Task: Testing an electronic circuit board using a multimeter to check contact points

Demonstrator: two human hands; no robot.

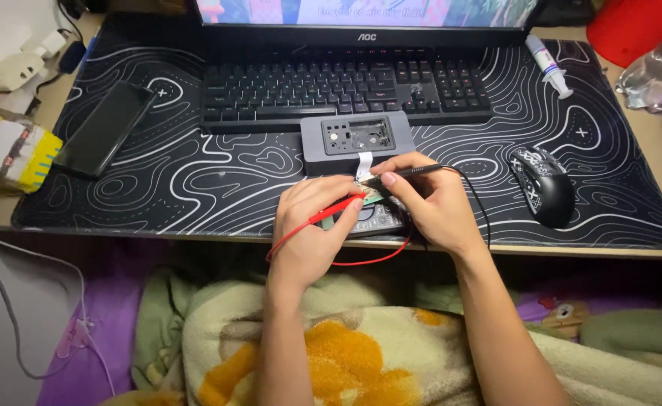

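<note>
Left hand: it is pinching the red probe between thumb and fingers, with the tip pointing toward the small board.
Right hand: it is gripping the black probe like a pen, and its tip is also coming down on the board.
Small circuit board: a little greenish piece, lying at the front of the desk mat, between the two hands and mostly hidden by the fingers; details are too small to tell.
White ribbon: a short flat strip, running from the board up to the grey device.
Grey device: a rounded grey box with its top open, showing a dark inside with small parts; it is sitting just in front of the keyboard.
Multimeter: a dark body, lying under the hands near the desk edge, partly covered.
Wires: the red lead is looping below the desk edge; the black lead is curving past the right wrist.
Nearby: a black mouse on the right, a dark phone on the left.
</note>
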